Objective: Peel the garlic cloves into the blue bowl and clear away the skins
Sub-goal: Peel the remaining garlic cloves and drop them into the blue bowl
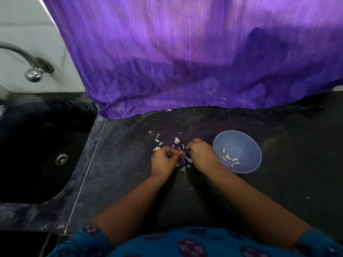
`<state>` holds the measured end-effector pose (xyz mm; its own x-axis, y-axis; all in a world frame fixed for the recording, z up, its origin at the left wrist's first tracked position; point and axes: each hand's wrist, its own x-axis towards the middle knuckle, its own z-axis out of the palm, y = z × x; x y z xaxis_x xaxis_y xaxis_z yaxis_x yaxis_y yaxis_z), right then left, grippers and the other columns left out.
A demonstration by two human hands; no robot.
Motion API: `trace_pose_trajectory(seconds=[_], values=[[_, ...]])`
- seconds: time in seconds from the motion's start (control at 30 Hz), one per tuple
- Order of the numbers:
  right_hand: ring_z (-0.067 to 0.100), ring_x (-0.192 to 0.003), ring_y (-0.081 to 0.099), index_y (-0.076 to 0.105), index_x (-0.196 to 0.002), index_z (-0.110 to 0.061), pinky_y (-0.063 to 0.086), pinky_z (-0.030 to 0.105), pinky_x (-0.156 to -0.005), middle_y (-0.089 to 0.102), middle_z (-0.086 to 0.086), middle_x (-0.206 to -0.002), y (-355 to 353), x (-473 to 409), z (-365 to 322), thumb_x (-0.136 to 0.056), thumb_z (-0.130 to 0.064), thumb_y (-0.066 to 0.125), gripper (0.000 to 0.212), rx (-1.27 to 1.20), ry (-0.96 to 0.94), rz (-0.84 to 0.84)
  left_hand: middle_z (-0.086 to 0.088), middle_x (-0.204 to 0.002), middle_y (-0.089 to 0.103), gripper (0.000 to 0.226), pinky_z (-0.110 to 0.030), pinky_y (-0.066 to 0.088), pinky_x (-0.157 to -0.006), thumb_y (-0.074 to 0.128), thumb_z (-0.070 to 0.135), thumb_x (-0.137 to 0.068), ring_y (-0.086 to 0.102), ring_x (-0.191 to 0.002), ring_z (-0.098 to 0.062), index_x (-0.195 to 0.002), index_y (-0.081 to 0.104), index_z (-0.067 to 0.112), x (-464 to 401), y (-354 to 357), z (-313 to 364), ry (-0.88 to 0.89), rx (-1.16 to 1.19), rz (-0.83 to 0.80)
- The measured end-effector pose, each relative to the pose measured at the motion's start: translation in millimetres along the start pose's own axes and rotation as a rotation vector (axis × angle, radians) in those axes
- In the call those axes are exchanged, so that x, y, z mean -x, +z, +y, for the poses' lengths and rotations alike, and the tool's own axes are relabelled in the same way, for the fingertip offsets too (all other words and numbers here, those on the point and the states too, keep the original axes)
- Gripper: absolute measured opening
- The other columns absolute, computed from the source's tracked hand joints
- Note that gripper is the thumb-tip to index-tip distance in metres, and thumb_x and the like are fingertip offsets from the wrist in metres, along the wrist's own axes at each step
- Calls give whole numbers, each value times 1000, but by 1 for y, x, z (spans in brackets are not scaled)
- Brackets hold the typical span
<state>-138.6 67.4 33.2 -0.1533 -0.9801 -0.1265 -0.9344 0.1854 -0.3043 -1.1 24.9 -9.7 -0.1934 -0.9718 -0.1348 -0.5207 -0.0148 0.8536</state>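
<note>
On the counter left of the bowl holding peeled cloves, I note both hands, left and right, curled among the skins, contents indiscernible; papery, weightless flakes, best swept together.

A purple cloth hangs over the dark countertop beside a black sink.

Both hands curl over garlic skins; peeled cloves, seemingly, in blue bowl.
</note>
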Motion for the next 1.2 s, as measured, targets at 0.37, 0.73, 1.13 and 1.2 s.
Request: trace_pose_trajectory(seconds=[0.37,0.73,1.13,1.2], values=[[29,-114,50,50,-128,-9,46,38,-95,53,13,-124,31,-3,-3,-91,0,47,38,100,63,-56,2,-109,70,33,5,35,-73,54,0,-92,61,-96,-4,-120,65,15,2,-46,-24,-8,-124,-88],[14,-76,70,68,-77,-19,55,24,-71,74,2,-80,26,-7,-19,-80,-12,77,12,-864,382,83,-2,-67,67,40,-29,50,-67,55,52,-91,65,-69,-17,-75,65,16,-12,-72,-25,-9,-177,-120],[7,-74,66,74,-97,-13,49,16,-69,69,-5,-79,29,-20,-18,-87,-17,71,12,-558,316,184,7,-98,53,12,-16,38,-78,66,33,-88,56,-86,-7,-96,71,25,-37,-77,-27,166,-254,-268],[5,-69,65,75,-92,-15,52,18,-69,69,-8,-72,29,-21,-17,-86,-19,72,8,-644,359,201,7,-98,53,11,-16,38,-77,67,33,-88,55,-85,-5,-95,71,25,-39,-78,-27,184,-238,-283]])
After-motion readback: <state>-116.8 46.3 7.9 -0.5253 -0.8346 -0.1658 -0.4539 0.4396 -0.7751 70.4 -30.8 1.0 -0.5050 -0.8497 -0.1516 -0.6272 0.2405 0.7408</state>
